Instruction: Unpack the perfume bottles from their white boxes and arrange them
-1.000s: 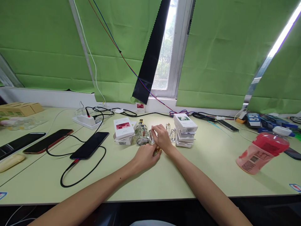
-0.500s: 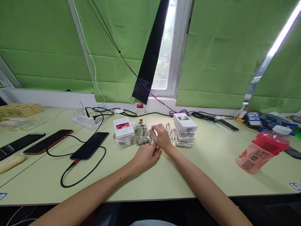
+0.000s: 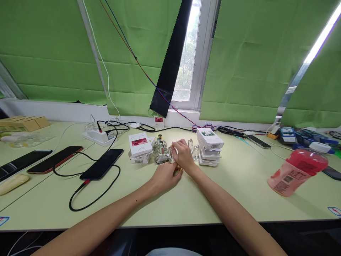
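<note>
Near the middle of the table my left hand [image 3: 165,177] curls its fingers round a small bottle with a gold part [image 3: 177,171]. My right hand [image 3: 184,155] is just beyond it, fingers bent round a clear glass piece [image 3: 171,155]; the two hands touch or nearly touch. Round glass bottles [image 3: 161,155] with gold and silver tops stand in a row left of my hands. Clear glass caps [image 3: 195,153] stand to the right of my right hand. White boxes are stacked on the left [image 3: 140,145] and on the right [image 3: 210,138].
Phones and a black cable lie on the left, with a power strip [image 3: 98,136] behind. On the right a pink drink bottle [image 3: 297,170] stands on the table [image 3: 239,199]. Cables run along the wall; brown boxes [image 3: 23,123] sit far left.
</note>
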A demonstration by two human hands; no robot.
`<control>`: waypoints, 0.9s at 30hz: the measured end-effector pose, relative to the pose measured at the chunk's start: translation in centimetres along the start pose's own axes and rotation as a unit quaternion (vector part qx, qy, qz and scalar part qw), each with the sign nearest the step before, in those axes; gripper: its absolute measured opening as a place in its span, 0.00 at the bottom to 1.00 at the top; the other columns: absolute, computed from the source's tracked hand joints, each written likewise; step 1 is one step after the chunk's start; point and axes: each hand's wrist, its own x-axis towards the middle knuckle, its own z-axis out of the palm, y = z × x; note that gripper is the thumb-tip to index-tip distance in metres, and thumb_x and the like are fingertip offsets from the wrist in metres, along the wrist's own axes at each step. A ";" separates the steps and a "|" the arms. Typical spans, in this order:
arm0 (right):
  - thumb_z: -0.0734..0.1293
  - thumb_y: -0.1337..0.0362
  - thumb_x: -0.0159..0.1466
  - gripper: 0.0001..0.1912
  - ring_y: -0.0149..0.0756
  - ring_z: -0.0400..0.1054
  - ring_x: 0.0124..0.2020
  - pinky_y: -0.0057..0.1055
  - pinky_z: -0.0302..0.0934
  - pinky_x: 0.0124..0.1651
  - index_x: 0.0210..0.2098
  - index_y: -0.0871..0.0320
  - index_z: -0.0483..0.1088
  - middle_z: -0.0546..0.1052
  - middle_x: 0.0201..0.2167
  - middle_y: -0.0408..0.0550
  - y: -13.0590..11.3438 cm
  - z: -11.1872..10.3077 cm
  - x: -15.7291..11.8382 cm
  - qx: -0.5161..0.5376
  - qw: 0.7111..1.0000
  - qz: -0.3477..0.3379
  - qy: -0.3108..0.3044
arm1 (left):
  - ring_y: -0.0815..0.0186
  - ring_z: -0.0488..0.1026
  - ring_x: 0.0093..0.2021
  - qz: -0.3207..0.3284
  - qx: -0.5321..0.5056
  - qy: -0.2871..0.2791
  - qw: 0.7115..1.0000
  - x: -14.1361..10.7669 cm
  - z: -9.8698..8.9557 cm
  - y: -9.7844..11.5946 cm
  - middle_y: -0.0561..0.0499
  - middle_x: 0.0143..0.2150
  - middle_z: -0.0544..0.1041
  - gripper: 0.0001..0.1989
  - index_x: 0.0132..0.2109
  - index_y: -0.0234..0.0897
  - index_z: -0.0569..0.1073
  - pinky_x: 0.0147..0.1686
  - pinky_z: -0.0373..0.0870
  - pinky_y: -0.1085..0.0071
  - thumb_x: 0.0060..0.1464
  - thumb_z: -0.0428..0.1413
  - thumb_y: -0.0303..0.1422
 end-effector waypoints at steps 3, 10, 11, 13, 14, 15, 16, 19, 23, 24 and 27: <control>0.62 0.70 0.69 0.08 0.42 0.64 0.41 0.34 0.63 0.42 0.34 0.54 0.69 0.77 0.32 0.48 0.2 0.2 -0.1 0.021 1.000 0.014 0.004 | 0.64 0.69 0.25 0.000 -0.001 -0.001 1.000 0.0 0.0 0.0 0.50 0.25 0.74 0.14 0.31 0.38 0.70 0.25 0.48 0.67 0.63 0.48 0.39; 0.62 0.70 0.69 0.08 0.42 0.64 0.42 0.34 0.63 0.42 0.34 0.54 0.69 0.76 0.32 0.48 0.2 0.2 0.1 0.028 0.999 0.023 -0.006 | 0.64 0.71 0.26 0.001 -0.003 0.000 1.000 0.0 0.3 -0.2 0.50 0.25 0.75 0.14 0.32 0.38 0.69 0.26 0.49 0.68 0.63 0.48 0.40; 0.62 0.70 0.69 0.08 0.43 0.64 0.42 0.34 0.63 0.43 0.34 0.54 0.69 0.76 0.32 0.48 0.2 0.1 0.1 0.026 0.999 0.022 -0.010 | 0.64 0.71 0.26 0.001 -0.004 0.001 1.000 0.0 0.3 -0.2 0.50 0.26 0.75 0.14 0.32 0.38 0.69 0.26 0.49 0.68 0.63 0.48 0.40; 0.62 0.70 0.69 0.08 0.43 0.64 0.43 0.35 0.63 0.43 0.34 0.54 0.69 0.76 0.32 0.48 0.1 0.0 0.2 0.021 1.000 0.018 -0.015 | 0.64 0.71 0.26 0.001 -0.005 0.004 1.000 0.0 0.3 -0.2 0.50 0.26 0.75 0.14 0.32 0.38 0.69 0.26 0.49 0.68 0.63 0.48 0.39; 0.62 0.70 0.69 0.08 0.43 0.64 0.43 0.35 0.63 0.44 0.34 0.54 0.69 0.76 0.32 0.48 0.1 -0.1 0.2 0.020 1.000 0.015 -0.017 | 0.64 0.71 0.26 0.001 -0.004 0.004 1.000 0.0 0.3 -0.2 0.50 0.26 0.75 0.14 0.32 0.38 0.69 0.26 0.49 0.68 0.63 0.48 0.39; 0.62 0.70 0.69 0.08 0.43 0.64 0.43 0.35 0.63 0.44 0.34 0.54 0.68 0.76 0.32 0.48 0.1 -0.1 0.3 0.019 1.000 0.013 -0.018 | 0.64 0.71 0.26 0.001 -0.003 0.004 1.000 0.0 0.3 -0.2 0.49 0.26 0.75 0.14 0.31 0.38 0.69 0.26 0.49 0.68 0.63 0.48 0.39; 0.62 0.70 0.69 0.08 0.43 0.63 0.42 0.36 0.63 0.44 0.33 0.54 0.68 0.76 0.32 0.48 0.1 -0.2 0.3 0.019 1.000 0.011 -0.020 | 0.64 0.71 0.26 0.000 -0.002 0.003 1.000 0.1 0.3 -0.1 0.49 0.26 0.75 0.14 0.31 0.38 0.68 0.26 0.49 0.68 0.63 0.48 0.39; 0.61 0.71 0.69 0.09 0.44 0.62 0.42 0.36 0.63 0.44 0.33 0.54 0.68 0.75 0.32 0.49 0.1 -0.2 0.3 0.019 1.000 0.002 -0.023 | 0.64 0.71 0.26 -0.002 0.002 -0.001 1.000 0.1 0.2 -0.1 0.49 0.26 0.75 0.13 0.31 0.38 0.69 0.26 0.49 0.68 0.62 0.48 0.38; 0.61 0.72 0.69 0.10 0.44 0.61 0.42 0.37 0.63 0.45 0.33 0.55 0.68 0.75 0.32 0.49 0.2 -0.1 0.3 0.025 0.999 -0.015 -0.020 | 0.63 0.72 0.27 0.000 0.004 -0.002 1.000 0.1 0.3 -0.2 0.49 0.26 0.75 0.13 0.32 0.38 0.70 0.26 0.49 0.68 0.62 0.48 0.38; 0.60 0.72 0.69 0.10 0.44 0.61 0.42 0.38 0.63 0.45 0.33 0.55 0.68 0.75 0.32 0.49 0.2 -0.1 0.3 0.026 0.999 -0.017 -0.019 | 0.63 0.72 0.27 0.001 0.005 -0.001 1.000 0.1 0.3 -0.2 0.49 0.26 0.75 0.13 0.32 0.38 0.70 0.26 0.49 0.68 0.62 0.48 0.38; 0.60 0.72 0.69 0.10 0.44 0.61 0.42 0.38 0.63 0.45 0.33 0.54 0.67 0.74 0.32 0.49 0.2 -0.2 0.3 0.024 0.999 -0.019 -0.023 | 0.63 0.72 0.27 0.000 0.005 -0.002 1.000 0.1 0.3 -0.2 0.49 0.27 0.76 0.13 0.32 0.38 0.70 0.26 0.49 0.68 0.62 0.48 0.38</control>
